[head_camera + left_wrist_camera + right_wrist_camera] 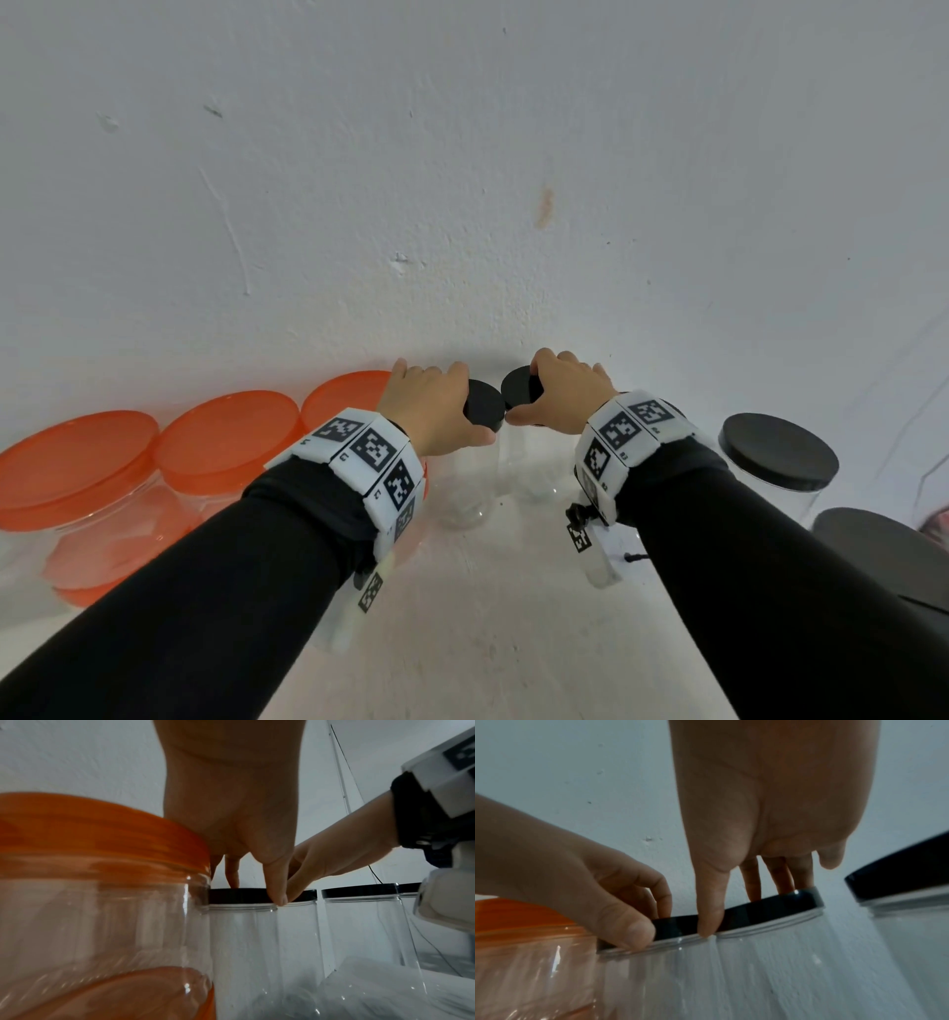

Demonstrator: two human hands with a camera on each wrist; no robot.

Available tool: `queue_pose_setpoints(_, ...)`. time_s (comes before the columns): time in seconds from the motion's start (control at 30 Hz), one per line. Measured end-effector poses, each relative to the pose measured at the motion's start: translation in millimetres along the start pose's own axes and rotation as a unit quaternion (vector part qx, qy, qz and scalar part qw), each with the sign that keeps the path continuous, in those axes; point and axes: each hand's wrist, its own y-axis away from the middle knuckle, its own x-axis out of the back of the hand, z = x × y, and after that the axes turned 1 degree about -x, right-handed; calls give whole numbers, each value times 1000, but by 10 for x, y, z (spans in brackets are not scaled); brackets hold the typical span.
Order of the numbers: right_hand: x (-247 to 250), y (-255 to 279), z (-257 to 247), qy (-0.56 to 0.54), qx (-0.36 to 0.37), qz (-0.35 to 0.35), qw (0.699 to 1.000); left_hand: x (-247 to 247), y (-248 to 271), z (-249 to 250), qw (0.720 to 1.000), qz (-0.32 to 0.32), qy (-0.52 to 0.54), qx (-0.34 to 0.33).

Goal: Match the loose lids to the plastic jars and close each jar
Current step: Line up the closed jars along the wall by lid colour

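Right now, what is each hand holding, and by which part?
The left hand grips a small black lid by its rim. The right hand grips a second black lid by its rim. Each lid sits on a clear jar.

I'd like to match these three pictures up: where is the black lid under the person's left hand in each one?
Head: black lid centre, under the left hand.
Left wrist: black lid centre, below the fingertips.
Right wrist: black lid left of centre, at the left thumb.
Shared landmark: the orange lid just left of it.
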Motion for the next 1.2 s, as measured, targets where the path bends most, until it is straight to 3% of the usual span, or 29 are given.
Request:
queue_pose_setpoints(0.23,38,-42,30,5,-42,-22,999,3,-30,17,1000,-2,-13,-3)
queue_pose_setpoints(0.5,40,-4,36,6,-11,-36,999,8,-38,34,1000,9,0,4)
queue_pose_setpoints(0.67,127,45,10,56,-42,-37,997,32,-16,50,1000,23,-6,12)
queue_pose_setpoints(0.9,345,221,395,98,-79,-65,990,60,73,55,1000,11,-12,7)
queue_pose_setpoints(1.03,396,176,474,25,-85,-105,991,61,114,54,1000,18,-6,0)
queue_pose_setpoints(1.2,349,94,388,28,-141,-24,989,26,119,54,999,32,-2,-12)
